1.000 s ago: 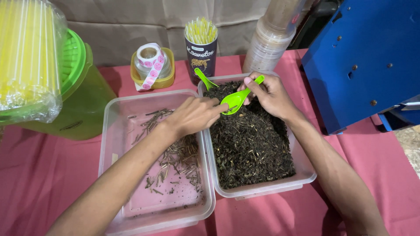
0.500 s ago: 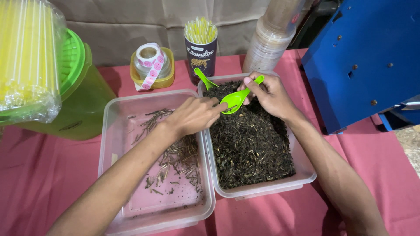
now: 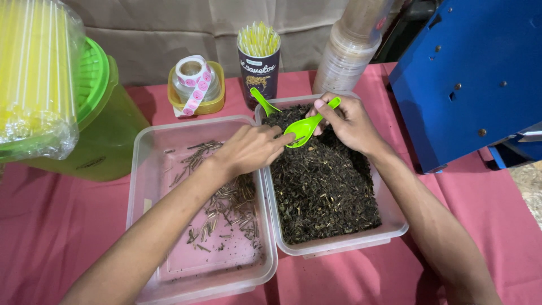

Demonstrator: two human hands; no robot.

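Pink cloth covers the table [image 3: 68, 226]. Nothing has moved since a second ago. The right hand [image 3: 353, 124] grips the bright green plastic spoon [image 3: 307, 127] over the clear tub of dark dried leaves [image 3: 327, 192], at 12 o'clock. The left hand [image 3: 251, 149] pinches at the spoon's bowl, so the picking goes on.

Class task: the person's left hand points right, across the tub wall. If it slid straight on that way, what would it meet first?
The left hand would likely first meet the green spoon held by the right hand; its fingertips already seem almost at the bowl, though depth is unclear.
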